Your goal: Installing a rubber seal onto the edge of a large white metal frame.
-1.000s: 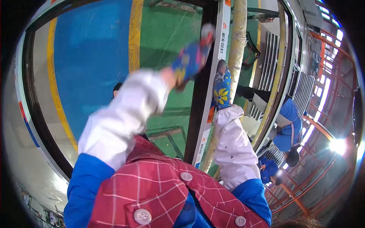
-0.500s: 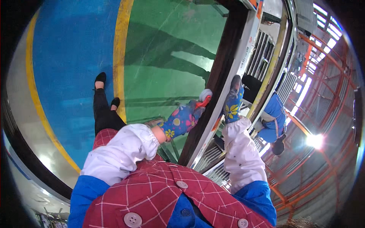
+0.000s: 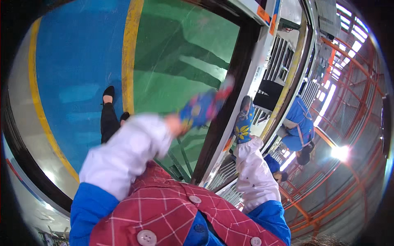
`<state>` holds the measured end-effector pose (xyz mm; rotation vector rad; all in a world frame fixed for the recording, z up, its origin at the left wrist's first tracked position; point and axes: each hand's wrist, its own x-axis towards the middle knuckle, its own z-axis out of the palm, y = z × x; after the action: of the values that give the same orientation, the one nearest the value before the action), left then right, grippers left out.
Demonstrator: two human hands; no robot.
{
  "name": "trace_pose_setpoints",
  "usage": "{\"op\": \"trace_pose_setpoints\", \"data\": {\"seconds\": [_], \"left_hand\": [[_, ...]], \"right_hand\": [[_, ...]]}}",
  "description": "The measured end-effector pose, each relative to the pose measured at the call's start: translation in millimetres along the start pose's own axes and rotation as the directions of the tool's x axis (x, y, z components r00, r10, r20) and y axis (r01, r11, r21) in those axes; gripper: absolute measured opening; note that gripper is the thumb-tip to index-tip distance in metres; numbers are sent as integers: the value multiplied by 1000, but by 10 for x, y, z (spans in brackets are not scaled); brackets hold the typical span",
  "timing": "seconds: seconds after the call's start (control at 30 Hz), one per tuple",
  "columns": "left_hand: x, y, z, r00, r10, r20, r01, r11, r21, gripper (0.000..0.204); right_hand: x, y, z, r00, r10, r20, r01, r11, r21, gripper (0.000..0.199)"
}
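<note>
A glove in blue floral fabric covers my left hand, which is closed around a red tool with a pale round head. The tool is blurred by motion, so its exact kind is unclear. It is over the dark inner edge of a large frame. My right hand, in a matching glove with grey fingertips, has its fingers stretched along the frame's white strip. No object shows in it. Whether its thumb hooks round the strip is hidden.
Green floor shows through the frame, with a yellow line and a blue walkway to the left. Slatted metal racks stand beyond the strip. A person in blue is at the right, and another person is lower down.
My left hand has moved slightly up and right with the red tool and is now blurred. My right hand has slid a little down and left along the strip.
</note>
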<state>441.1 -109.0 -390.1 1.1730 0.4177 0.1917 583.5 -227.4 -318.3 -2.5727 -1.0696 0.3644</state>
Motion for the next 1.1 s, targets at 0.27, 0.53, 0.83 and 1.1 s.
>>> {"op": "trace_pose_setpoints", "data": {"seconds": [0.27, 0.53, 0.83, 1.1], "left_hand": [[761, 470, -638, 986, -121, -117, 122, 993, -3, 30], [-1293, -452, 919, 986, 158, -53, -160, 987, -34, 36], [168, 230, -292, 985, -70, -155, 87, 990, 111, 44], [-2653, -1386, 1787, 692, -205, 693, 344, 937, -66, 47]], "right_hand": [[-26, 247, 220, 999, 49, -14, -50, 995, -83, 33], [426, 573, -6, 997, 61, 43, -64, 995, 71, 35], [-805, 31, 244, 997, 62, 41, -67, 989, 132, 33], [-371, 799, 341, 963, -237, -130, 223, 968, -117, 25]]}}
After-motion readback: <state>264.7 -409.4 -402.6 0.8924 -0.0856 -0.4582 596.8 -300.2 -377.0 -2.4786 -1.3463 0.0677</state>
